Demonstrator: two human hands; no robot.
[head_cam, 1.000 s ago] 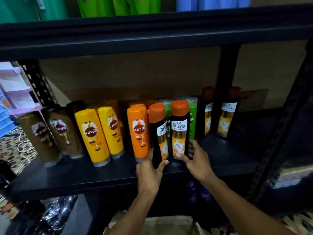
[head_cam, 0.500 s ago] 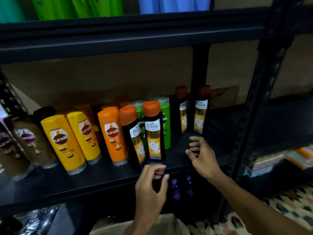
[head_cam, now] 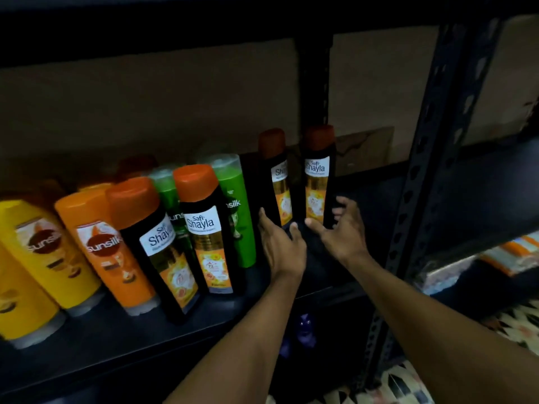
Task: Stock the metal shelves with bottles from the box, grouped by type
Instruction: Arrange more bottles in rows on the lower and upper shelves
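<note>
Two black Shayla bottles with orange caps stand at the back of the dark metal shelf (head_cam: 116,354). My left hand (head_cam: 280,246) wraps the base of the rear left Shayla bottle (head_cam: 275,176), fingers on its left side and thumb in front. My right hand (head_cam: 342,228) holds the base of the rear right Shayla bottle (head_cam: 318,176), thumb in front and fingers curled behind. Two more Shayla bottles (head_cam: 210,228) stand at the front beside green Sunsilk bottles (head_cam: 237,205), an orange Sunsilk bottle (head_cam: 102,246) and yellow Sunsilk bottles (head_cam: 43,249). The box is out of view.
A perforated black upright post (head_cam: 423,170) rises just right of my right hand. Purple bottles (head_cam: 304,330) show on the level below. Stacked orange and white packets (head_cam: 510,255) lie on a lower shelf at the right. A patterned floor shows at the bottom right.
Both hands left the two front Shayla bottles and moved right and back, closing round the bases of the two rear Shayla bottles. The view swung right and closer.
</note>
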